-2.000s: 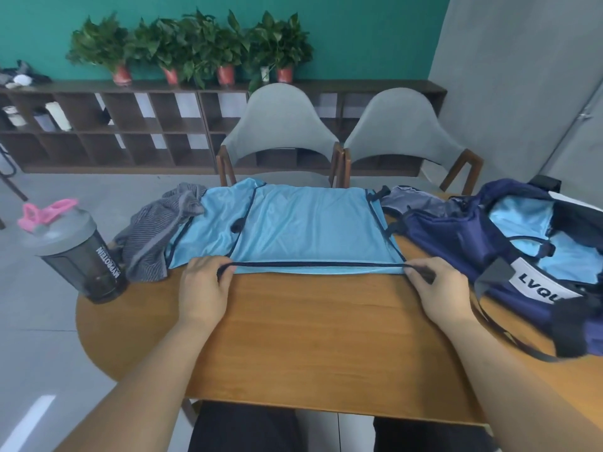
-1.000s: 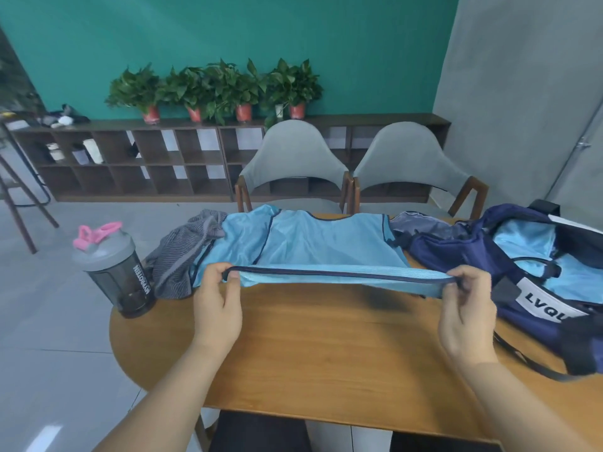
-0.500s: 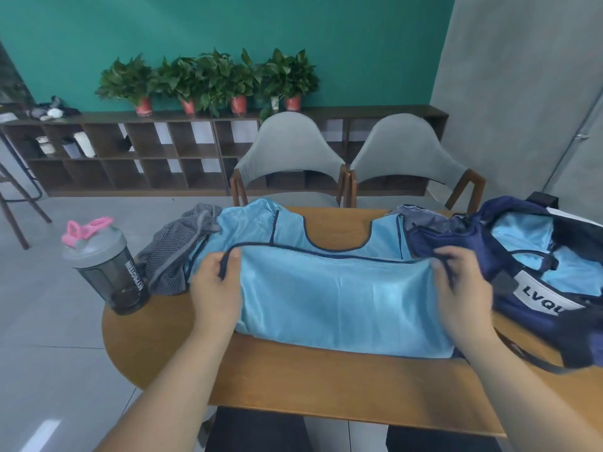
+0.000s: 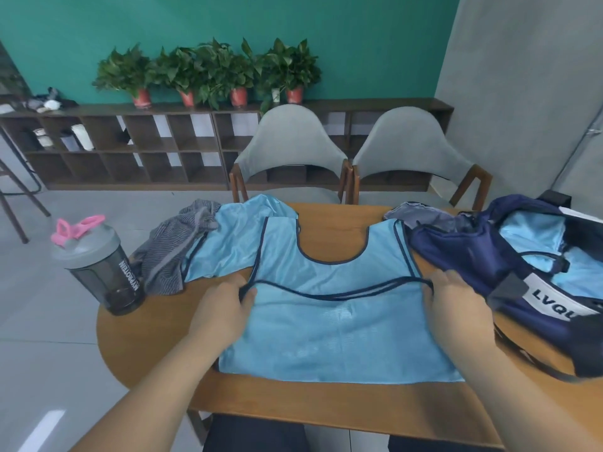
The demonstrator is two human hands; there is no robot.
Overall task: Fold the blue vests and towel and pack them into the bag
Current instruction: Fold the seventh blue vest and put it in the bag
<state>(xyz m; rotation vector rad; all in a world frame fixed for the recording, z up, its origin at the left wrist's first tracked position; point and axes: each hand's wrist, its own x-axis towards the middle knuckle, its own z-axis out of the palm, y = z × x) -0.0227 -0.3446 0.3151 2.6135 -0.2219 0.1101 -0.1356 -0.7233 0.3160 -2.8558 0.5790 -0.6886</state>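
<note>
- The step in hand appears to be the first fold of a blue vest. It lies flat on the desk in front of the person, its lower half doubled up over the chest, so the dark-trimmed hem runs across just below the neck opening.
- The left grip is closed, pinching the left end of that hem. The right grip looks closed on the right end in the same way, though its thumb is hidden.
- The hem sags a little in the middle, so the fold is not yet squared.
- Next, judging from this, both ends need laying down level and the cloth smoothing. The vest then needs folding again, side over side, to make a packet small enough for the bag.
- The bag sits open at the right, touching the vest's edge, with light blue cloth already inside.
- A second vest and the grey striped towel lie unfolded at the left, beside a shaker bottle, so much of the task remains.
- Two seconds ago the hem lay at the near edge of the spread vest. A second ago both hands held it lifted and taut in the air. Since then it has been carried over the vest's body, the far desk now shows through the neckline, and the hands have settled lower.
</note>
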